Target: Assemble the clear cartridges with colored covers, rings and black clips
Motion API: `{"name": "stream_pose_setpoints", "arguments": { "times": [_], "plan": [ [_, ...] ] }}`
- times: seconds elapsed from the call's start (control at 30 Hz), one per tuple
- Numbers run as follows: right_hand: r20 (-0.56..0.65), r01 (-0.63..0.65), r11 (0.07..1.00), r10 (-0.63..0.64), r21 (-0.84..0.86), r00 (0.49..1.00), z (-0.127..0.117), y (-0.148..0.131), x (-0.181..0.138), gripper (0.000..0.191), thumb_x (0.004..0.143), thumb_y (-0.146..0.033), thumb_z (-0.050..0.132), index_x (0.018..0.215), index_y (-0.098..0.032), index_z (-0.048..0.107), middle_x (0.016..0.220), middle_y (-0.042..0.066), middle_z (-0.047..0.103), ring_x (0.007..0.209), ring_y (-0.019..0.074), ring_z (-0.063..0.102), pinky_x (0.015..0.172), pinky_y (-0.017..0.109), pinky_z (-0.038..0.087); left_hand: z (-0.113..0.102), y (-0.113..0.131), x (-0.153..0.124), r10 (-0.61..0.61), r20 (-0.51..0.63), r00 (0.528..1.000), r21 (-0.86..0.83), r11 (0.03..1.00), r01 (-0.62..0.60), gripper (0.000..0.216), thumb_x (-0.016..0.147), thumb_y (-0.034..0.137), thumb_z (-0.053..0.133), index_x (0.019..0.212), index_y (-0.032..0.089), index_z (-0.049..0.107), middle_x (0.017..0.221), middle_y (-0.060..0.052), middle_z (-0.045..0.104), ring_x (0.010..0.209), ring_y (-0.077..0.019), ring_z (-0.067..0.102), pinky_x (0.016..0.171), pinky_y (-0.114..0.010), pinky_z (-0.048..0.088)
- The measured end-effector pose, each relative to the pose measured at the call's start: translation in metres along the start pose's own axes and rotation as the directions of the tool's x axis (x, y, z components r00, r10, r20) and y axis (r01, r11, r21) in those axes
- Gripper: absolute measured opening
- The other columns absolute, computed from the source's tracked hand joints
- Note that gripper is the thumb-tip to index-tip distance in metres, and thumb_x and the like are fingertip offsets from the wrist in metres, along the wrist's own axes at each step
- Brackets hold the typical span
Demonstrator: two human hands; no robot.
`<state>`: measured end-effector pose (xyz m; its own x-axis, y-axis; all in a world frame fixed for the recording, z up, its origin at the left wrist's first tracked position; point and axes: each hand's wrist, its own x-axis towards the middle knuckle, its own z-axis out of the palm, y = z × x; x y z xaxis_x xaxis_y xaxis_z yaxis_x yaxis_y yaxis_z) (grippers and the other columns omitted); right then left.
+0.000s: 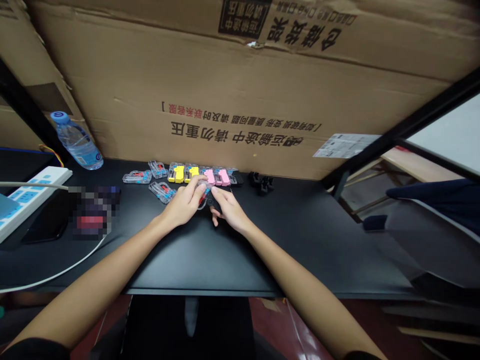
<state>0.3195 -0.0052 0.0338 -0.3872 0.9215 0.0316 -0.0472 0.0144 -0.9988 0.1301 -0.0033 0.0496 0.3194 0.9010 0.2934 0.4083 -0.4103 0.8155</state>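
Observation:
My left hand (184, 202) and my right hand (233, 212) meet over the black table, both closed around a small clear plastic toy piece (202, 201) with red and blue parts inside. A black part (212, 201) sits against it at my right fingertips. My fingers hide much of both. Just behind stand small toy guns, a yellow one (179, 173) and a pink one (224, 177) among them, in a row. Left of the row lie loose clear pieces with red and blue insides, such as a clear toy piece (162, 192). Several black parts (261, 183) lie to the right.
A cardboard sheet (225, 90) rises along the table's back edge. At left are a water bottle (78, 141), a white power strip (30, 195), a dark phone (50, 220) and a white cable (82, 262). A black metal frame post (375, 135) slants up at right.

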Motion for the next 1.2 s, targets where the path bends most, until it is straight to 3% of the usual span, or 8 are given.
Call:
{"name": "stream_pose_setpoints", "arguments": {
  "times": [0.23,0.53,0.8,0.93,1.07,1.2],
  "plan": [
    [0.076,-0.021,0.999,0.023,-0.027,0.997,-0.001,0.004,0.001,0.058,0.095,-0.08,0.062,0.102,-0.023,0.057,0.055,-0.013,0.036,0.041,0.0093,0.036,0.036,0.025,0.056,-0.001,-0.004,0.0,0.01,0.003,1.0,0.07,0.998,-0.011,0.043,0.114,0.046,0.039,0.142,0.021,0.061,0.065,0.004,0.061,0.063,-0.0198,0.062,0.068,-0.029,0.045],
    [0.009,0.001,0.999,0.0,-0.054,1.0,0.011,0.002,-0.002,0.066,0.098,-0.078,0.06,0.127,-0.019,0.062,0.056,-0.014,0.04,0.038,0.0094,0.041,0.036,0.023,0.054,0.004,0.002,-0.003,-0.014,-0.046,0.999,0.177,0.984,0.021,0.041,0.114,0.041,0.04,0.144,0.022,0.06,0.08,-0.005,0.074,0.071,-0.0248,0.072,0.075,-0.033,0.053],
    [0.03,-0.003,0.996,0.006,-0.088,1.0,0.002,0.009,0.001,0.06,0.094,-0.077,0.066,0.108,-0.019,0.062,0.06,-0.013,0.041,0.04,0.0076,0.041,0.036,0.023,0.054,0.0,-0.001,0.003,-0.052,0.056,0.997,-0.007,0.999,0.053,0.042,0.113,0.049,0.04,0.128,0.022,0.068,0.075,0.0,0.067,0.069,-0.0198,0.066,0.07,-0.029,0.05],
    [0.044,-0.01,0.992,0.015,-0.127,0.999,-0.002,0.006,0.001,0.058,0.092,-0.07,0.074,0.118,-0.018,0.065,0.061,-0.011,0.046,0.039,0.0083,0.046,0.035,0.023,0.052,-0.005,-0.001,0.006,-0.088,0.123,0.988,-0.109,0.989,0.102,0.049,0.111,0.057,0.042,0.132,0.02,0.068,0.073,0.002,0.064,0.062,-0.0163,0.059,0.063,-0.026,0.047],
    [-0.062,0.05,0.997,-0.053,-0.056,0.997,-0.008,-0.003,0.002,0.059,0.091,-0.067,0.077,0.124,-0.019,0.067,0.058,-0.012,0.043,0.041,0.0091,0.042,0.037,0.024,0.053,-0.01,-0.007,0.009,-0.084,0.127,0.988,-0.196,0.975,0.108,0.055,0.11,0.065,0.043,0.131,0.019,0.066,0.074,0.002,0.061,0.054,-0.0136,0.054,0.054,-0.025,0.044],
    [-0.141,0.069,0.997,-0.074,-0.04,0.987,-0.013,-0.009,0.002,0.057,0.091,-0.068,0.076,0.12,-0.02,0.068,0.056,-0.011,0.046,0.04,0.0095,0.043,0.038,0.024,0.051,-0.015,-0.011,0.011,-0.004,0.178,0.984,-0.2,0.979,0.04,0.048,0.107,0.064,0.053,0.115,0.02,0.068,0.083,0.001,0.066,0.059,-0.0127,0.058,0.062,-0.026,0.049]
  ]
}}
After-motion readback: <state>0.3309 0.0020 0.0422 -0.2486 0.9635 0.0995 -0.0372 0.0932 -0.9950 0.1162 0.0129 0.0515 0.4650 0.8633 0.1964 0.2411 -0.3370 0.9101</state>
